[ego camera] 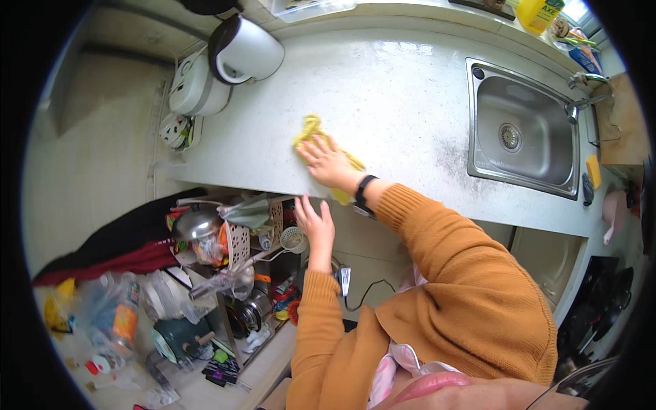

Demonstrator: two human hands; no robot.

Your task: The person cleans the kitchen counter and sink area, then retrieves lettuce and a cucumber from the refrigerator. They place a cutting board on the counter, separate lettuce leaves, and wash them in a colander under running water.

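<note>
My right hand [325,161] presses a yellow cloth [310,128] flat against the white countertop [379,107]. Its fingers lie spread over the cloth, and a black band circles the wrist. Part of the cloth shows beyond my fingertips, and another part hangs over the counter's front edge beneath my wrist. My left hand [316,225] is at that front edge, fingers up and apart, with nothing in it. Whether its fingertips touch the edge I cannot tell. Dark specks mark the counter between the cloth and the stainless steel sink [533,128].
An electric kettle [256,48] and a white rice cooker [197,87] stand at the counter's left end. Below left, a perforated basket [238,246], a pot lid [197,223] and bagged goods crowd the shelves and floor. Right of the sink lies a yellow sponge [593,171].
</note>
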